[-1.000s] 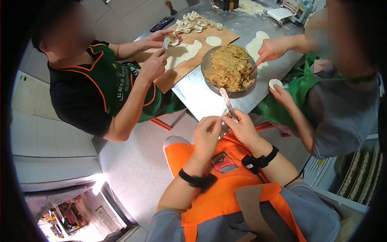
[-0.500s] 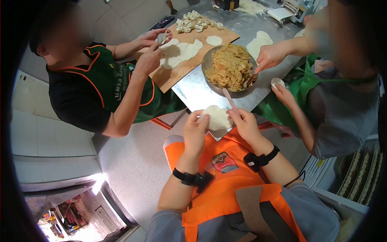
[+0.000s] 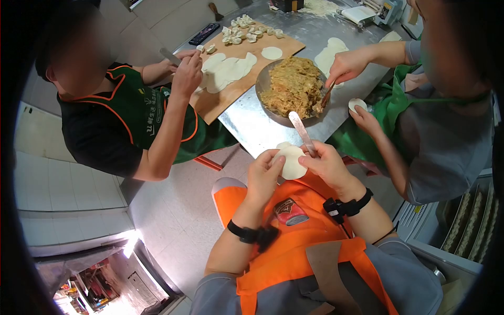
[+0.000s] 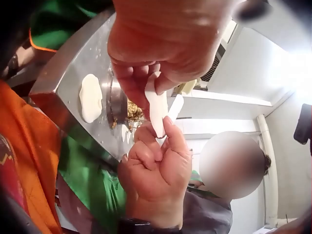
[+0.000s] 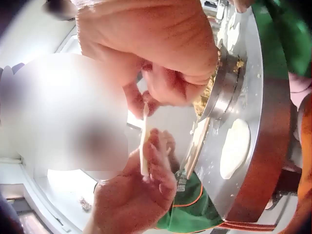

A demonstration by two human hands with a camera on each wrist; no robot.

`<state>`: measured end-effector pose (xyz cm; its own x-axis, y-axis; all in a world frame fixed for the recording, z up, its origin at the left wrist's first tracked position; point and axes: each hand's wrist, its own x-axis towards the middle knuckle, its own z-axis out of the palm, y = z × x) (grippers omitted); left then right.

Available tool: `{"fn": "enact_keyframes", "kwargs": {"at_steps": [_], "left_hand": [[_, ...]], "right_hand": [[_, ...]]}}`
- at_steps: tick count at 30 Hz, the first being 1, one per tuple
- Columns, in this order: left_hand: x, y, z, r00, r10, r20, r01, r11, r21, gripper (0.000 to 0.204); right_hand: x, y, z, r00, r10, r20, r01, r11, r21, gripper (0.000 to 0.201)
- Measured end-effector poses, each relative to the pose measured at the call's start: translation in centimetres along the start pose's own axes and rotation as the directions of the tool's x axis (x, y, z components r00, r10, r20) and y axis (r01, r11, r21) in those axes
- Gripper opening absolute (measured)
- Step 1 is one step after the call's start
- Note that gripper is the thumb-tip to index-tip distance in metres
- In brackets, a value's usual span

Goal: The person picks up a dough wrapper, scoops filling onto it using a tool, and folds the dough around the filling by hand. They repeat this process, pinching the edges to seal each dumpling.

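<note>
In front of the orange apron, my left hand (image 3: 262, 176) pinches one edge of a round dough wrapper (image 3: 292, 165) between thumb and fingers. The opposite edge is pinched by my right hand (image 3: 328, 165), which also holds a flat spatula (image 3: 302, 131) with its blade pointing up toward the bowl. Seen edge-on in the left wrist view, the wrapper (image 4: 156, 109) is a thin upright sheet stretched between both hands. Another pale wrapper (image 4: 91, 99) lies on the steel table near its corner. Beyond the hands stands a metal bowl (image 3: 261, 94) heaped with minced filling (image 3: 294, 86).
At left, a person in a green apron (image 3: 152, 113) works over a wooden board (image 3: 210, 110) with dough sheets and several folded dumplings (image 3: 244, 31). Another person's hand (image 3: 349, 65) at right reaches into the bowl with a stick-like tool. A phone (image 3: 205, 34) lies behind the board.
The wrapper, edge-on and mostly hidden a second ago, is spread out between my hands and now sits slightly lower. The left person's hands have moved back from the dough with the spatula raised.
</note>
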<state>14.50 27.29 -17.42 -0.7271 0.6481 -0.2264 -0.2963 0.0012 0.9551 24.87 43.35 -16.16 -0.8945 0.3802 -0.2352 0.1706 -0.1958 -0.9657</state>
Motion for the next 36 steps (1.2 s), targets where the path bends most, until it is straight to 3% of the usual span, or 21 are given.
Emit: {"fn": "enact_keyframes", "kwargs": {"at_steps": [3,7,9,12,14,16,19,21,22,28,31,34,36], "left_hand": [[0.0,0.3,-0.3,0.999,-0.009,0.050,0.011,0.999,-0.032,0.025],[0.8,-0.2,-1.7,0.938,-0.141,0.318,0.095,0.983,0.155,0.028],[1.2,0.2,-0.6,0.898,-0.197,0.394,0.118,0.969,0.217,0.027],[1.9,-0.3,1.1,0.887,-0.223,0.405,0.171,0.972,0.160,0.025],[2.7,-0.9,2.1,0.909,-0.240,0.342,0.304,0.941,-0.147,0.025],[4.0,-1.5,2.4,0.914,-0.259,0.313,0.370,0.847,-0.382,0.026],[5.6,-1.9,3.3,0.928,-0.323,0.185,0.372,0.775,-0.512,0.027],[6.2,-1.6,3.7,0.929,-0.343,0.138,0.365,0.794,-0.486,0.030],[6.4,-1.5,4.0,0.932,-0.345,0.116,0.354,0.790,-0.500,0.031],[9.1,-3.1,4.6,0.945,-0.312,0.101,0.318,0.796,-0.515,0.039],[10.6,-3.6,4.8,0.944,-0.312,0.111,0.322,0.790,-0.522,0.044],[11.5,-3.0,5.6,0.930,-0.339,0.141,0.359,0.758,-0.544,0.047],[11.5,-2.1,6.1,0.919,-0.367,0.146,0.382,0.733,-0.563,0.048]], "right_hand": [[0.1,0.0,-0.7,0.998,-0.061,0.027,0.063,0.992,-0.106,0.015],[-0.2,-0.7,-0.6,0.992,-0.114,0.053,0.122,0.979,-0.165,0.015],[0.0,-0.6,-0.7,0.978,-0.184,0.095,0.206,0.914,-0.351,0.014],[1.0,-0.9,-2.1,0.926,-0.373,0.067,0.316,0.662,-0.679,0.014],[1.3,-1.9,-3.1,0.878,-0.478,-0.001,0.247,0.454,-0.856,0.017],[1.9,-2.2,-4.4,0.829,-0.559,-0.022,0.227,0.372,-0.900,0.019],[2.3,-3.1,-6.4,0.793,-0.609,-0.007,0.159,0.218,-0.963,0.023],[2.4,-3.1,-7.3,0.753,-0.658,0.024,0.142,0.126,-0.982,0.024],[2.5,-3.1,-7.6,0.766,-0.642,-0.008,0.061,0.085,-0.995,0.022],[4.0,-2.7,-8.4,0.838,-0.545,0.036,0.045,0.004,-0.999,0.019],[4.2,-3.3,-7.5,0.862,-0.499,0.094,0.104,-0.008,-0.995,0.021],[4.3,-3.4,-6.9,0.888,-0.450,0.095,0.127,0.041,-0.991,0.021],[4.1,-3.4,-6.4,0.884,-0.458,0.091,0.170,0.135,-0.976,0.022]]}}
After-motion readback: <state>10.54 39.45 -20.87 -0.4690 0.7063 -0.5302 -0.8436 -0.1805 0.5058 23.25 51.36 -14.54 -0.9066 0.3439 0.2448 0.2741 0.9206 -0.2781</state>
